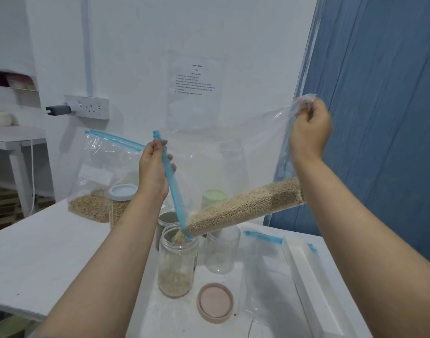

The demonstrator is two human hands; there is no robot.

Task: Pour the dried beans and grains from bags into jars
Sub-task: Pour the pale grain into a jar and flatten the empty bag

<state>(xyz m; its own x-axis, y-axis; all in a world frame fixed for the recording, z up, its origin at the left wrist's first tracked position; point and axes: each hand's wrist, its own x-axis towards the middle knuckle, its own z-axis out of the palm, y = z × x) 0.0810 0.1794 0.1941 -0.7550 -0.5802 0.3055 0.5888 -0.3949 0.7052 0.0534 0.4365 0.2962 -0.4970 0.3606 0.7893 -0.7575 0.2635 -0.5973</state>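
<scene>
Far left on the table (pixel 50 252): a second zip bag (pixel 99 176) stands upright, mouth up, grain settled in its base. Just beside it stands a lidded jar (pixel 121 203) with a pale blue cap, already filled.

Left hand (pixel 154 167): fingers (pixel 170 158) closed on the blue zip strip (pixel 172 189) of the bag being poured (pixel 233 167), pinching it near its upper end. The strip runs steeply down and to the right, and its lower end sits inside the mouth of the open jar (pixel 177 259).

Centre: the open jar stands upright on the table, part filled; grain is falling from the bag's lower corner into it. The grain mass (pixel 245 208) lies as a long band along the bag's lower edge, its long axis sloping from high on the right to low on the left, pointing at the jar mouth. Behind are two further jars, one dark-filled, one with a green cap. An empty jar (pixel 222 250) stands just to the right, and a loose pink lid (pixel 215 302) lies flat in front.

Right hand (pixel 309 128): fingers bunched tight on the bag's far corner, held well above the left hand.

Assessment: to pour well, keep the zip corner within the jar rim, raise the right hand gradually, and hold the opening narrow so the flow does not overrun. The main risk appears to be spillage if the corner drifts.

Far right: an empty bag (pixel 265 264) and a white box (pixel 314 284) lie on the table.
</scene>
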